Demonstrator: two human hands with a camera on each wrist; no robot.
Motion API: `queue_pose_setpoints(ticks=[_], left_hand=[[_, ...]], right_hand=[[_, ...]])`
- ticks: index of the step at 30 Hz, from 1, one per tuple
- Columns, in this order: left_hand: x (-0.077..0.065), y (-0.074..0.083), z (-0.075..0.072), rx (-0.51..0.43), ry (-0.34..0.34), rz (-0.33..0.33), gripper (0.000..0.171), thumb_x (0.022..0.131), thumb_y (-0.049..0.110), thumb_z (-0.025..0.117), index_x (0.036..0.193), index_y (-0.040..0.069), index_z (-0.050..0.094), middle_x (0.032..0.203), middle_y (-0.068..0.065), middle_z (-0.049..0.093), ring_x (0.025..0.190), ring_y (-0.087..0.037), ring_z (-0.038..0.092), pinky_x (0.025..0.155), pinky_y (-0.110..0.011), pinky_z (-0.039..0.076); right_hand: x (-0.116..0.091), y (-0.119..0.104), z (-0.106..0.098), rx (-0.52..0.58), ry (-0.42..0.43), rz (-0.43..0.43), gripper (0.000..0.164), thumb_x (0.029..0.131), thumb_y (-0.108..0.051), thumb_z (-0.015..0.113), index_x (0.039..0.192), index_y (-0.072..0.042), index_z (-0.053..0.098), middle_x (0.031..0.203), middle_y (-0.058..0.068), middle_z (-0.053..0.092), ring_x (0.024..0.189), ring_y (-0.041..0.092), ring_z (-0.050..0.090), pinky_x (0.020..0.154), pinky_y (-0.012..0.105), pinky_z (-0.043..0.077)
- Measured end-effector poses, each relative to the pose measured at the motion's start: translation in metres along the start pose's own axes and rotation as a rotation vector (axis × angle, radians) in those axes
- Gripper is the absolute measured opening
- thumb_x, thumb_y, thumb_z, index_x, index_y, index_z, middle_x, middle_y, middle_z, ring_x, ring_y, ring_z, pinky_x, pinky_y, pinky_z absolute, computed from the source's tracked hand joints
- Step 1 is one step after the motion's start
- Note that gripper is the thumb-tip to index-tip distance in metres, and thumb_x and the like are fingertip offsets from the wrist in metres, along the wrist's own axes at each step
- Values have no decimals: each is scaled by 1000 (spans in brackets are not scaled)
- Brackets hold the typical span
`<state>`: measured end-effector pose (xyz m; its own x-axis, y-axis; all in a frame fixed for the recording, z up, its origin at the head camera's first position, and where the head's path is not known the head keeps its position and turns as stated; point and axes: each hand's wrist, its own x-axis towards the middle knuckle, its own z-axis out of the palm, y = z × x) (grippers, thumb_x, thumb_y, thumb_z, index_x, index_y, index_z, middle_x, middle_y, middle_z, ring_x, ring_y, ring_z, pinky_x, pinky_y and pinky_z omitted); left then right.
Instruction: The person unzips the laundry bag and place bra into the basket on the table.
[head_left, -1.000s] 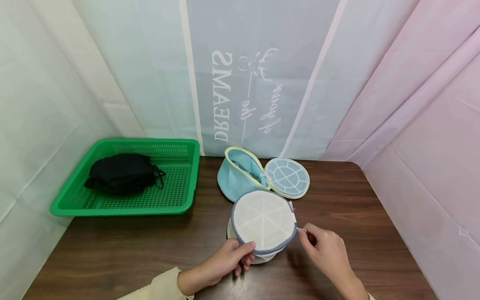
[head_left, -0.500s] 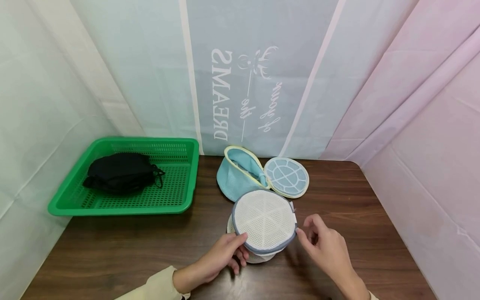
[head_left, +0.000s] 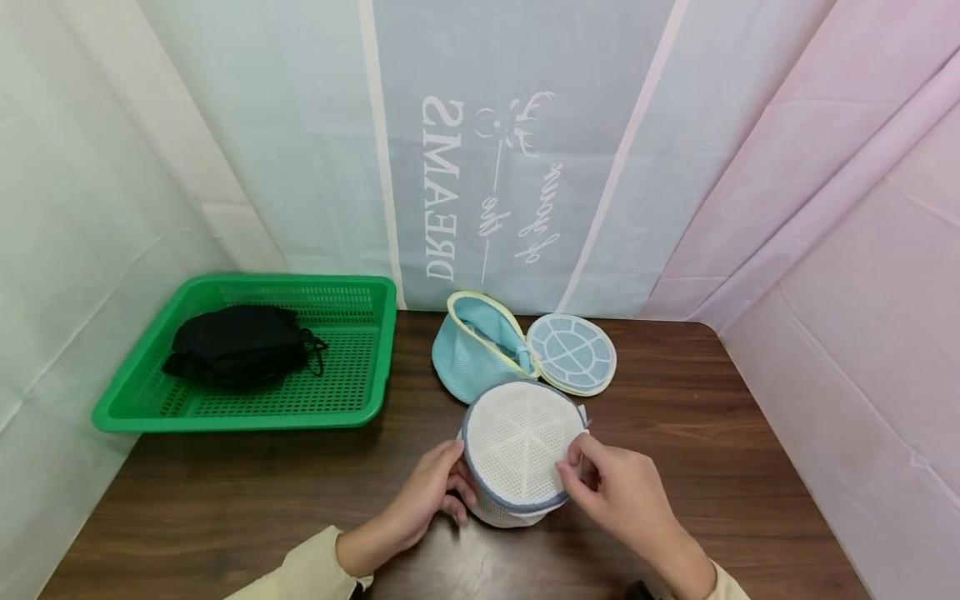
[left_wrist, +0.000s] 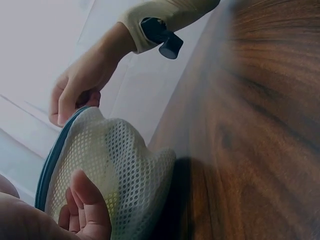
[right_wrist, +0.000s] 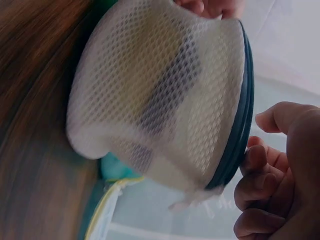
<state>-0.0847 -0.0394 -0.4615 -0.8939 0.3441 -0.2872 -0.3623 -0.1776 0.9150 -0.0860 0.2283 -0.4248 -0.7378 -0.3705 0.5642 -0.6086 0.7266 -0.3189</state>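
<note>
A round white mesh laundry bag [head_left: 525, 442] with a grey-blue zipper rim stands on the table, its lid lying over the top. Through its mesh wall [right_wrist: 165, 85], yellowish and dark patches show from inside. My left hand [head_left: 429, 493] is at the bag's left side, thumb at the rim and fingers loosely bent along the wall. At the right, my right hand [head_left: 618, 492] overlaps the rim, thumb and bent fingers apart. In the right wrist view, the right hand's fingertips [right_wrist: 257, 155] are right at the zipper rim, with nothing pinched between them.
Behind the bag lies an open light-blue mesh bag [head_left: 472, 358] with yellow trim, its round lid [head_left: 572, 354] flipped to the right. A green plastic basket [head_left: 367, 408] at the left holds a black drawstring pouch [head_left: 240, 343]. Fabric curtains [head_left: 315, 150] surround the brown wooden table [head_left: 300, 475].
My right hand has let go of the zipper pull and moved left onto the bag's rim. My left hand has released its grip on the front rim and slid left to the bag's side.
</note>
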Motion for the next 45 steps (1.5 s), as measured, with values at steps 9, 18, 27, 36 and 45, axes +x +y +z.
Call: queue_pose_setpoints(ticks=[9, 18, 27, 36, 45], left_hand=[[1, 4, -1, 26, 8, 21, 29, 110, 25, 40, 98, 2, 55, 78, -6, 56, 67, -14, 57, 52, -25, 50], [0, 5, 0, 34, 19, 44, 36, 110, 23, 44, 116, -10, 55, 76, -4, 56, 67, -14, 55, 49, -22, 47], [1, 4, 1, 47, 26, 50, 33, 110, 24, 45, 111, -8, 55, 75, -3, 54, 66, -14, 53, 48, -20, 44], [1, 5, 1, 54, 8, 45, 31, 111, 22, 43, 109, -7, 55, 71, -3, 53, 62, -11, 51, 49, -19, 42], [1, 4, 3, 29, 24, 47, 29, 111, 21, 42, 105, -5, 55, 67, -2, 53, 59, -9, 49, 48, -19, 41]], right_hand=[[6, -24, 10, 19, -29, -111, 27, 75, -24, 83, 78, -28, 56, 61, -24, 33, 55, -10, 29, 49, 9, 24], [4, -37, 22, -13, -104, -163, 40, 68, -38, 89, 81, -22, 55, 69, -17, 48, 60, -3, 44, 51, 17, 37], [3, -38, 25, -83, -94, -189, 42, 63, -39, 87, 79, -22, 53, 75, -15, 47, 65, 3, 49, 50, 18, 38], [3, -37, 30, -132, -43, -223, 41, 63, -39, 88, 79, -21, 54, 75, -13, 47, 65, 6, 46, 48, 20, 37], [4, -34, 32, -217, -65, -254, 44, 62, -42, 86, 83, -17, 56, 77, -7, 49, 67, 12, 42, 49, 23, 39]])
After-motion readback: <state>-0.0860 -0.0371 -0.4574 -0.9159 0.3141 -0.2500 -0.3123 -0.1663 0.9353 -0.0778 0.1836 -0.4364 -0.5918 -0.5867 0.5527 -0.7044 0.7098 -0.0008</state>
